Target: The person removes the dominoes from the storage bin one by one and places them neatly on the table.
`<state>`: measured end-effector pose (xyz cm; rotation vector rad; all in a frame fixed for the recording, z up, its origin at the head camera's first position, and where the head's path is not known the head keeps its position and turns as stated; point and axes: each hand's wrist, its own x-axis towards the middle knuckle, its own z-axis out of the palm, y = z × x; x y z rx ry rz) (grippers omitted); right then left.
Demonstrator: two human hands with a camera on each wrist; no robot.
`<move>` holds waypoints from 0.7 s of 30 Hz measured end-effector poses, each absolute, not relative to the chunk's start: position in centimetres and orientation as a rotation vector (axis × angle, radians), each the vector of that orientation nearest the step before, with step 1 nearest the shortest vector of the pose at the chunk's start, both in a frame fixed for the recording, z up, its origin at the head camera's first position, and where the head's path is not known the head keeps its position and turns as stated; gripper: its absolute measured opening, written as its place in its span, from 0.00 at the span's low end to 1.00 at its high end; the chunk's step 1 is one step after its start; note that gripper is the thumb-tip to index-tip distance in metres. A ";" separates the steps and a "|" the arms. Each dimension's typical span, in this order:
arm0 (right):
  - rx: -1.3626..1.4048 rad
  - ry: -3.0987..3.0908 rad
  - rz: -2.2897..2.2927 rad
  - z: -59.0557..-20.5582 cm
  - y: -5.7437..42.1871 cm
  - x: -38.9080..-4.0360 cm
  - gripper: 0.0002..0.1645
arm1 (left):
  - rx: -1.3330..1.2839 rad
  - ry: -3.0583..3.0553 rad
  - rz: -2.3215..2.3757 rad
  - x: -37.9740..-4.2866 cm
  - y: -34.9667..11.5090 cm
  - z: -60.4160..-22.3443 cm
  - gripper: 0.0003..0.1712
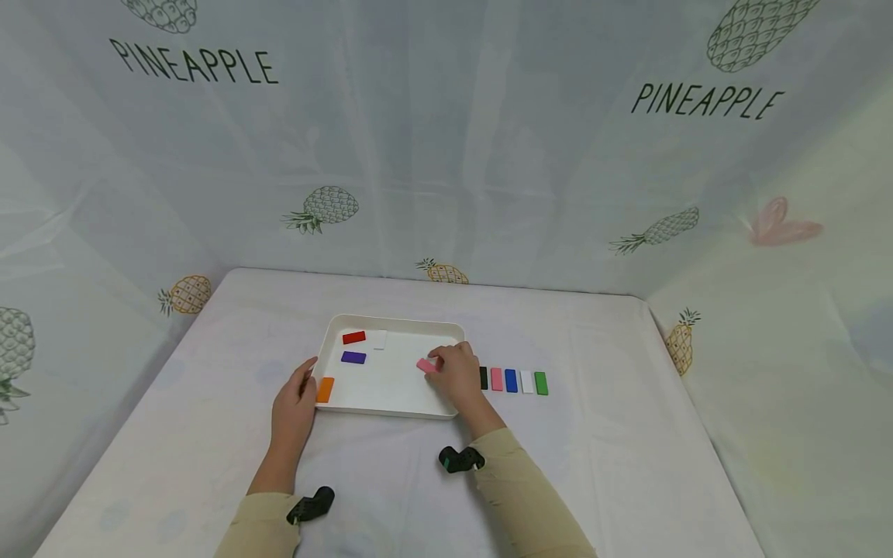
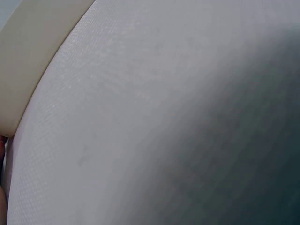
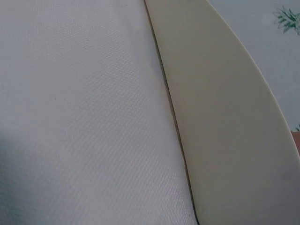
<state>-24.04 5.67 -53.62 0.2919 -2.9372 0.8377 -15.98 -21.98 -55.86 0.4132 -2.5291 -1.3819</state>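
A shallow white tray (image 1: pixel 391 408) lies on the table, and my left hand (image 1: pixel 293 407) grips its left edge near the front corner. Over the tray's right part, my right hand (image 1: pixel 456 376) pinches a small pink block (image 1: pixel 425 365) between thumb and fingers. Inside the tray are a red block (image 1: pixel 353 338), a white block (image 1: pixel 380 339), a purple block (image 1: pixel 353 357) and, against the left wall, an orange block (image 1: pixel 325 390). In the left wrist view only a sliver of fingers shows beside the tray's outer wall (image 2: pixel 37 51). The right wrist view shows the tray wall (image 3: pixel 225 103).
Right of the tray, a row holds a black block (image 1: pixel 484 378), another pink block (image 1: pixel 497 379), a blue block (image 1: pixel 512 380), another white block (image 1: pixel 526 382) and a green block (image 1: pixel 541 383). A white cloth covers the table (image 1: pixel 614 449); a pineapple-print curtain (image 1: pixel 488 155) hangs behind.
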 end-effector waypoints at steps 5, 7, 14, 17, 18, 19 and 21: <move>0.293 -2.933 0.866 -53.6 5.7 -24.0 0.17 | 0.423 -2.531 -1.383 -16.0 -22.0 -55.8 0.25; 0.294 -2.945 0.851 -53.6 5.6 -24.0 0.17 | 0.425 -2.531 -1.382 -16.1 -22.0 -55.9 0.25; 0.288 -2.977 0.823 -53.6 5.6 -24.1 0.19 | 0.430 -2.535 -1.382 -16.1 -22.0 -55.9 0.25; 0.270 -2.975 0.853 -53.7 5.6 -24.1 0.19 | 0.434 -2.541 -1.379 -16.1 -22.0 -55.8 0.25; 0.266 -2.974 0.864 -53.7 5.6 -24.1 0.20 | 0.435 -2.540 -1.379 -16.1 -22.0 -55.8 0.25; 0.265 -2.971 0.872 -53.7 5.6 -24.1 0.20 | 0.433 -2.541 -1.378 -16.1 -22.0 -55.8 0.25; 0.268 -2.971 0.873 -53.8 5.6 -24.1 0.22 | 0.429 -2.537 -1.384 -16.0 -22.0 -55.8 0.25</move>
